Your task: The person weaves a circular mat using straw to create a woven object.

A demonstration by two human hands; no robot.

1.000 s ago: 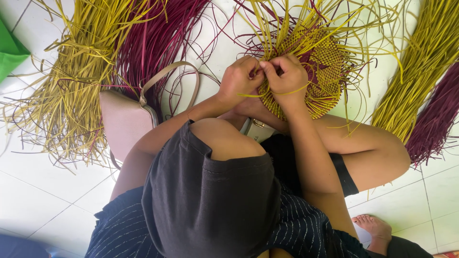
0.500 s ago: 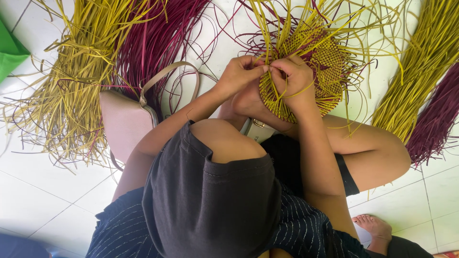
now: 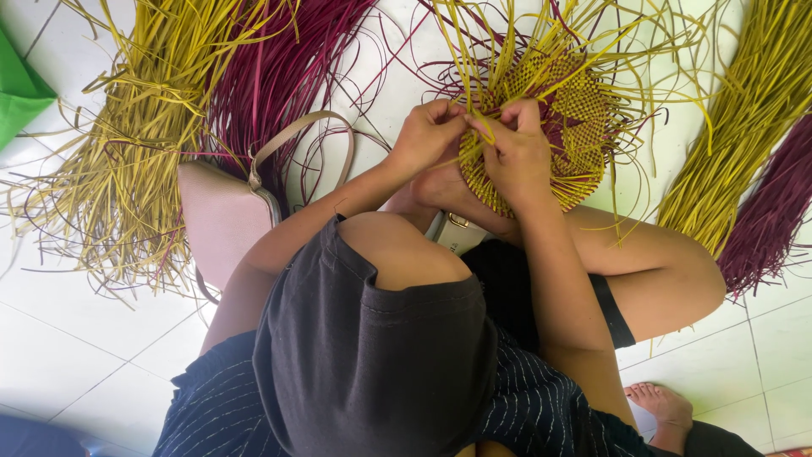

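A round woven piece of yellow and maroon strips rests on my knee, with loose yellow strip ends fanning out from its rim. Both hands work at its left edge. My left hand pinches a yellow strip beside the rim. My right hand lies over the weave, fingers closed on yellow strips right next to the left fingertips. The two hands touch. My fingers hide the part of the weave under them.
I sit on a white tiled floor. A yellow strip bundle and a maroon one lie at left, with a pink handbag below them. More yellow and maroon bundles lie at right. A green object sits far left.
Both hands have slid a little down and left along the woven piece's edge. The right hand has turned over the weave, and the piece has tilted slightly.
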